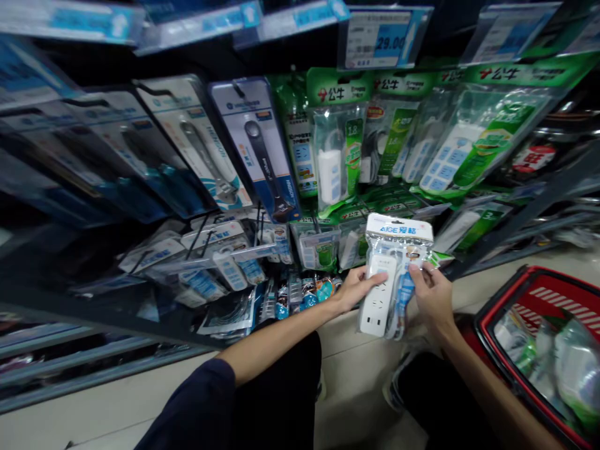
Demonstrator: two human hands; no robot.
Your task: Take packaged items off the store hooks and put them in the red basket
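A packaged power strip (377,294) is held upright between my two hands in front of the lower shelf hooks. It is white with sockets and two USB ports, its cord and a blue label beside it inside a clear bag with a white header. My left hand (355,289) grips the bag's left edge, thumb across the front. On the right edge, my right hand (432,295) pinches the bag with thumb and fingers. Behind the bag hang green-and-clear packs of power strips (334,156).
Carded wrenches (262,156) hang left of the green packs, with more bagged strips (229,265) on hooks below. Price tags (384,39) line the shelf edge above. A red shopping basket (539,281) holding several bagged items stands on the floor at my right.
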